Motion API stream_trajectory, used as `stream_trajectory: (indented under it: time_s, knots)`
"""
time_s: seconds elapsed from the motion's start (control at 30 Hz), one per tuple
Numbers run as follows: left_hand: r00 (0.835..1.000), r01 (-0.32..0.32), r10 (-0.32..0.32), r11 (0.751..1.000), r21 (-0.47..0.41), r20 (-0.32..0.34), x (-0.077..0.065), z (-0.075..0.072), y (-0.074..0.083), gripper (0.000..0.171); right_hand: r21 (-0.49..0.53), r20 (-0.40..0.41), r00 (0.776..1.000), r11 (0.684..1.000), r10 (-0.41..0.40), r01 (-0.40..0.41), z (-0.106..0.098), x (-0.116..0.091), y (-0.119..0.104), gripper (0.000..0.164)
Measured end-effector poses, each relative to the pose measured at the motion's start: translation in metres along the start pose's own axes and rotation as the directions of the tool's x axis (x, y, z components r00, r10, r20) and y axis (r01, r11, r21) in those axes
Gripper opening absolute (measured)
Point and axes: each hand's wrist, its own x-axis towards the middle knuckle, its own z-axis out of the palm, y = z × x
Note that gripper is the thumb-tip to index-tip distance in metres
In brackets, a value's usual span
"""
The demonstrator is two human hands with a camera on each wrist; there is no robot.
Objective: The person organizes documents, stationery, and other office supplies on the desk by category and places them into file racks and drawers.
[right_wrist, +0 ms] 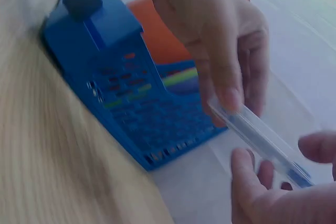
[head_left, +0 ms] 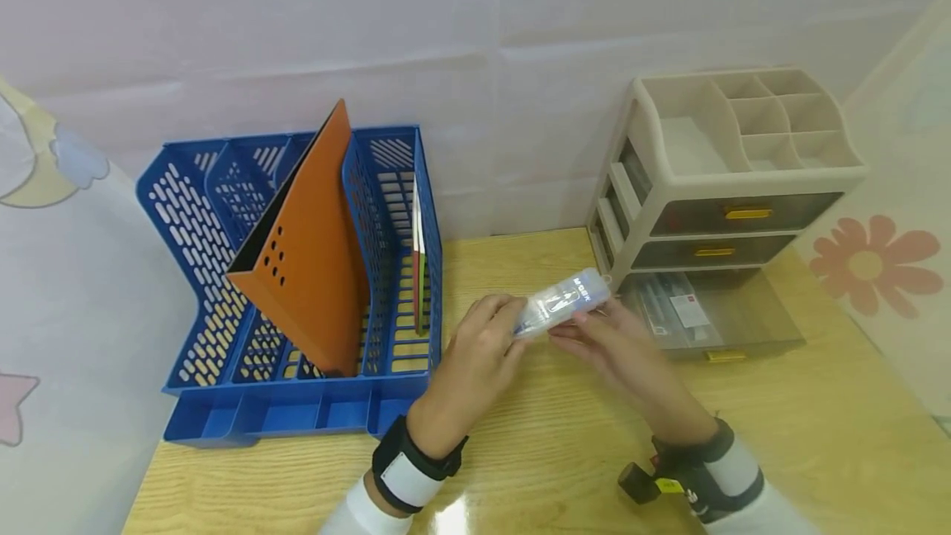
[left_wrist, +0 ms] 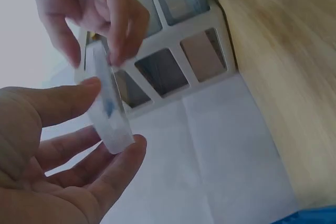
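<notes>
A small clear plastic case [head_left: 562,302] with white lettering and something bluish inside is held over the table at mid-scene. My left hand [head_left: 479,345] pinches its left end; the left wrist view shows the thumb on one side of the case [left_wrist: 110,106] and fingertips on the other. Around the opposite end is my right hand [head_left: 620,349], blurred, its thumb tip close to the lower edge. In the right wrist view, the right hand's fingers [right_wrist: 244,169] and thumb spread to either side of the case [right_wrist: 260,140].
On the left, a blue desk organizer [head_left: 297,399] holds an orange file box [head_left: 315,262] and thin booklets [head_left: 418,271]. A cream drawer unit [head_left: 758,182] stands at right, its bottom drawer [head_left: 765,329] pulled out with clear packages inside. White cloth [head_left: 475,106] hangs behind the wooden table [head_left: 535,444].
</notes>
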Motion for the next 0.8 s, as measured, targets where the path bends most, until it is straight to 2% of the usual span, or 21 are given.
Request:
stream_trajectory:
  time_s: [0.13,0.33,0.47,0.63,0.8]
  knots:
    - [1.0,-0.023,0.023,1.0,0.003,-0.001,-0.002,0.005,0.005,0.042,0.097,-0.059,0.998,0.995,-0.005,0.01,0.006,-0.002,0.006,0.048]
    - [0.998,-0.06,0.061,0.998,0.018,-0.031,-0.004,0.009,0.012,0.042,0.084,-0.107,0.992,0.994,-0.065,0.074,0.007,-0.005,0.007,0.05]
    - [0.997,-0.076,0.076,0.996,0.037,-0.018,-0.005,0.012,0.019,0.042,0.069,-0.14,0.984,0.99,-0.114,0.125,0.005,-0.014,0.007,0.045]
    - [0.993,-0.118,0.118,0.991,0.067,0.001,-0.008,0.013,0.027,0.047,0.043,-0.149,0.979,0.988,-0.14,0.148,-0.005,-0.027,0.005,0.041]
    - [0.983,-0.185,0.185,0.977,0.102,0.014,-0.013,0.011,0.03,0.052,0.026,-0.165,0.977,0.99,-0.134,0.14,-0.026,-0.043,0.0,0.034]
